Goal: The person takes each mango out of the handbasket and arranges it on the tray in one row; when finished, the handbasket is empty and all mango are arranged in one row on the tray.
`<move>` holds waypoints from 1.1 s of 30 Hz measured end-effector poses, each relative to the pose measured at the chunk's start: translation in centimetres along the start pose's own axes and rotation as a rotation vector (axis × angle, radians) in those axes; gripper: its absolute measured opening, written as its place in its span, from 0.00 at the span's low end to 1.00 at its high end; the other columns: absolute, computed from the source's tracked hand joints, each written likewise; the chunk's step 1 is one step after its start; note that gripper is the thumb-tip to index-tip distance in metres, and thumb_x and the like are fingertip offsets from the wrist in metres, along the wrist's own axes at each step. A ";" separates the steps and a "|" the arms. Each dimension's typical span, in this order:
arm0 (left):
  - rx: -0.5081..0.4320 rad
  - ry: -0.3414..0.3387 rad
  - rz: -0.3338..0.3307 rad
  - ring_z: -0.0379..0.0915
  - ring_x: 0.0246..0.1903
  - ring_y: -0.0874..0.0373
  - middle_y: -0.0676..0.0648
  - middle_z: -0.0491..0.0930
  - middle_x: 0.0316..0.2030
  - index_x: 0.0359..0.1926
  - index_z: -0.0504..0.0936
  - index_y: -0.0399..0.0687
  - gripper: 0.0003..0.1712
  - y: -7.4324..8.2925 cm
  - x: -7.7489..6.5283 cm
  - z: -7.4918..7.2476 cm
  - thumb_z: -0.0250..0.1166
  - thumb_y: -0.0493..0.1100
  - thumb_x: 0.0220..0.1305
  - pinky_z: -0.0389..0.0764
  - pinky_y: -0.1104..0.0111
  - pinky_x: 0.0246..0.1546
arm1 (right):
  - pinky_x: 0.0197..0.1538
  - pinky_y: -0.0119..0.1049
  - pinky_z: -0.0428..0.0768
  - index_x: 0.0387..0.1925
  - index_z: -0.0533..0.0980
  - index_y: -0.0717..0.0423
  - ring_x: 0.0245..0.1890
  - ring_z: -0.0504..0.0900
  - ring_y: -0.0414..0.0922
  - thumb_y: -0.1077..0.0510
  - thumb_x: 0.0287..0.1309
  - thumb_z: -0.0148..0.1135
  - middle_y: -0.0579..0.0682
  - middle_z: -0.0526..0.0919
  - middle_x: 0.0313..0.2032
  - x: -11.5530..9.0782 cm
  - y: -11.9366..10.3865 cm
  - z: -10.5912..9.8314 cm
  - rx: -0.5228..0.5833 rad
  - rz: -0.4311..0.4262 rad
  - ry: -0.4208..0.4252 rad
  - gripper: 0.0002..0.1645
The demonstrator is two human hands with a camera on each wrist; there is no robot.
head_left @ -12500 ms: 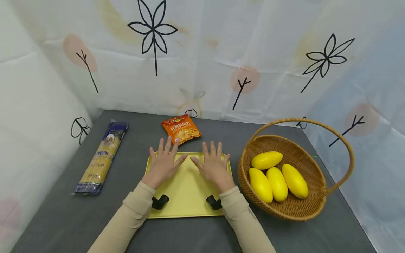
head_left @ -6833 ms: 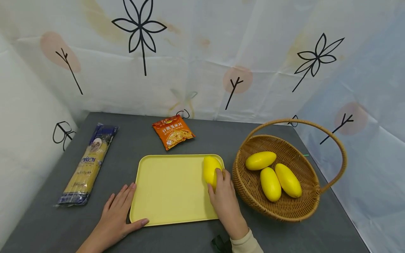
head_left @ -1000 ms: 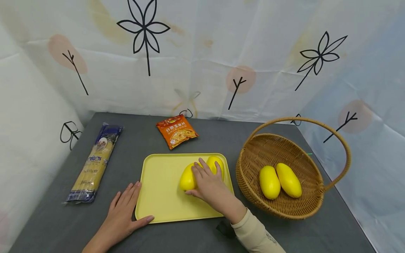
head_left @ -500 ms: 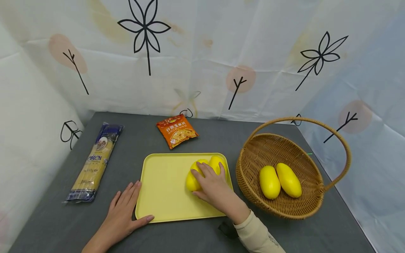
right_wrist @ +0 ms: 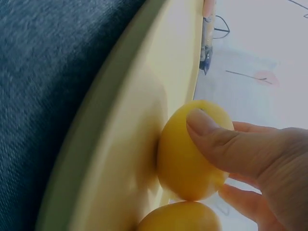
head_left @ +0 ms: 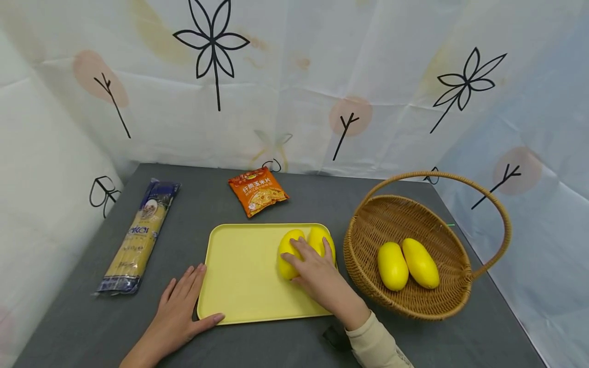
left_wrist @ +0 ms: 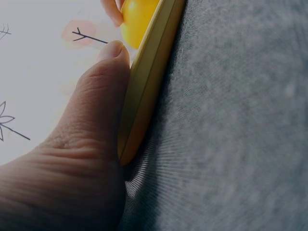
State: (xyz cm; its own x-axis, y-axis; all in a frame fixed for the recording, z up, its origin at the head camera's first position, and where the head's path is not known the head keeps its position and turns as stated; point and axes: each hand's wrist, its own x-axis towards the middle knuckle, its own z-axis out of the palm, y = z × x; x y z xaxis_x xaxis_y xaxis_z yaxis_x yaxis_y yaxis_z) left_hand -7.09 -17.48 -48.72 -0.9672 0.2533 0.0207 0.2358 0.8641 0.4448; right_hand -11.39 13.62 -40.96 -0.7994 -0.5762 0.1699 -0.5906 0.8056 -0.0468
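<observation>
On the right part of a yellow tray (head_left: 244, 276), my right hand (head_left: 324, 281) grips a yellow mango (head_left: 286, 248) from above. In the right wrist view the thumb lies along the near side of this mango (right_wrist: 185, 159), with fingers behind it. A second mango (head_left: 316, 236) lies against it on the right, partly covered by the fingers. My left hand (head_left: 177, 312) rests at the tray's near left corner, fingers straight along the side. Its thumb (left_wrist: 98, 101) touches the tray rim (left_wrist: 144, 82) in the left wrist view.
A wicker basket (head_left: 428, 220) with a tall arched handle stands right of the tray, holding two more mangoes (head_left: 392, 268). Behind the tray lies an orange snack packet (head_left: 257, 191). A pack of spaghetti (head_left: 138, 240) lies at the left. Printed cloth walls enclose the grey table.
My right hand has slid the gripped mango right, against the other one. Earlier, several mangoes were in the basket; now two are there and two on the tray. My left hand stays put lately.
</observation>
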 end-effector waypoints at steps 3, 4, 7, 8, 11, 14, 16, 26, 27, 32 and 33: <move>-0.003 0.003 0.000 0.40 0.66 0.48 0.42 0.48 0.67 0.69 0.39 0.54 0.59 0.1 0.0 0.0 0.54 0.75 0.44 0.38 0.48 0.60 | 0.58 0.67 0.46 0.56 0.66 0.38 0.65 0.57 0.47 0.50 0.41 0.67 0.50 0.61 0.63 -0.2 0.3 0.1 -0.003 -0.009 0.019 0.36; -0.004 0.003 0.000 0.40 0.66 0.48 0.42 0.48 0.67 0.69 0.39 0.54 0.59 0.1 0.0 0.0 0.54 0.75 0.44 0.38 0.48 0.60 | 0.58 0.67 0.46 0.56 0.66 0.39 0.64 0.57 0.47 0.50 0.41 0.67 0.50 0.61 0.63 -0.1 0.4 0.2 -0.004 -0.014 0.027 0.36; -0.005 0.004 0.000 0.40 0.66 0.48 0.42 0.48 0.67 0.69 0.39 0.54 0.59 0.1 0.0 0.0 0.54 0.75 0.44 0.38 0.48 0.60 | 0.57 0.67 0.46 0.56 0.66 0.39 0.64 0.59 0.45 0.50 0.41 0.67 0.49 0.61 0.63 -0.1 0.5 0.3 -0.003 -0.020 0.046 0.36; -0.004 0.003 -0.001 0.40 0.66 0.48 0.42 0.48 0.67 0.69 0.39 0.54 0.59 0.1 0.0 0.0 0.54 0.75 0.44 0.38 0.48 0.60 | 0.58 0.67 0.46 0.56 0.66 0.39 0.64 0.59 0.45 0.50 0.41 0.67 0.49 0.61 0.64 -0.1 0.6 0.4 -0.003 -0.019 0.049 0.36; 0.000 0.000 -0.002 0.40 0.66 0.48 0.42 0.48 0.67 0.69 0.39 0.54 0.59 0.1 0.0 0.0 0.54 0.75 0.44 0.38 0.48 0.60 | 0.58 0.66 0.46 0.56 0.65 0.39 0.63 0.60 0.43 0.50 0.42 0.66 0.48 0.60 0.64 0.0 0.6 0.6 0.004 -0.015 0.056 0.36; 0.004 0.000 -0.002 0.40 0.66 0.48 0.42 0.48 0.67 0.69 0.39 0.54 0.59 0.1 0.0 0.0 0.54 0.75 0.44 0.38 0.48 0.60 | 0.58 0.66 0.47 0.56 0.65 0.39 0.63 0.60 0.43 0.49 0.43 0.65 0.48 0.61 0.64 0.1 0.6 0.7 0.011 -0.010 0.061 0.35; 0.004 0.002 -0.001 0.41 0.66 0.48 0.42 0.48 0.67 0.69 0.39 0.54 0.59 0.1 0.0 0.0 0.54 0.75 0.44 0.38 0.48 0.60 | 0.58 0.66 0.48 0.56 0.65 0.40 0.63 0.60 0.43 0.48 0.43 0.64 0.49 0.61 0.63 0.3 0.6 0.8 0.014 -0.007 0.066 0.34; 0.003 0.006 0.002 0.40 0.66 0.49 0.43 0.48 0.67 0.69 0.39 0.54 0.59 0.2 0.0 0.0 0.54 0.75 0.44 0.37 0.49 0.61 | 0.58 0.65 0.50 0.57 0.64 0.40 0.62 0.60 0.44 0.48 0.42 0.67 0.50 0.62 0.62 0.4 0.5 1.1 -0.013 0.021 0.079 0.37; 0.003 0.006 0.003 0.40 0.66 0.49 0.43 0.48 0.67 0.69 0.39 0.54 0.59 0.2 0.0 0.0 0.54 0.75 0.44 0.37 0.49 0.61 | 0.58 0.65 0.50 0.56 0.65 0.40 0.62 0.60 0.45 0.48 0.42 0.67 0.50 0.62 0.61 0.4 0.5 1.1 -0.013 0.022 0.081 0.37; 0.001 0.012 0.006 0.40 0.66 0.49 0.43 0.48 0.67 0.69 0.39 0.54 0.59 0.1 0.0 0.0 0.54 0.75 0.44 0.37 0.49 0.61 | 0.58 0.65 0.49 0.55 0.66 0.40 0.62 0.59 0.48 0.48 0.42 0.68 0.51 0.62 0.61 0.4 0.4 1.1 -0.014 0.020 0.083 0.35; 0.000 0.012 0.006 0.40 0.66 0.49 0.43 0.48 0.67 0.69 0.39 0.54 0.59 0.1 0.0 0.0 0.54 0.75 0.44 0.38 0.48 0.61 | 0.58 0.65 0.49 0.55 0.66 0.41 0.62 0.59 0.49 0.48 0.42 0.68 0.51 0.62 0.61 0.4 0.3 1.1 -0.013 0.019 0.084 0.35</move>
State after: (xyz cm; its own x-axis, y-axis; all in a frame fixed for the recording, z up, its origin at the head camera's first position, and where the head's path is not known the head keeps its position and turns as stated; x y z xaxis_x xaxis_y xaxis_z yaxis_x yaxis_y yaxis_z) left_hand -7.06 -17.39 -48.72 -0.9669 0.2529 0.0344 0.2414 0.8626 0.4446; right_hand -12.04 13.51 -41.99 -0.7982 -0.5477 0.2507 -0.5735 0.8183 -0.0380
